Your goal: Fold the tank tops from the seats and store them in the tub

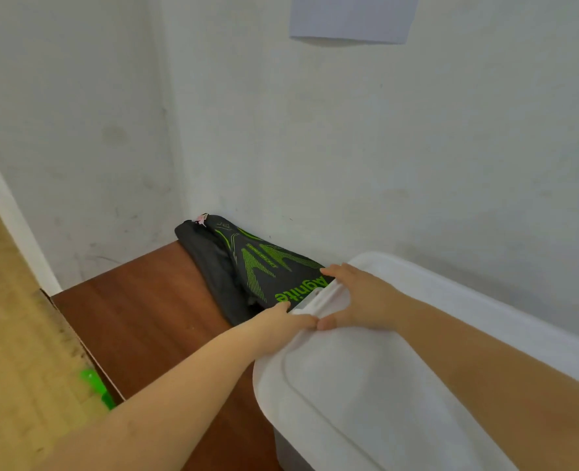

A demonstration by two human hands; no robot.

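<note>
I have both hands at the near end of the white tub [417, 351], left hand [281, 322] and right hand [356, 300] curled over its lid latch [318, 299], holding it. The black-and-green tank top [247, 266] lies crumpled on the brown seat [138, 321] against the wall, touching the tub. It looks light and limp, probably slippery; I'd pinch it at the shoulder straps

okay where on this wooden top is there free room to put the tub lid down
The bare patch of the wooden top lies left of the black tank top, from the wall corner toward the near edge. The right side is crowded: the tub fills it, both hands, left and right, grip its lid latch, and the tank top is wedged against the wall.
</note>
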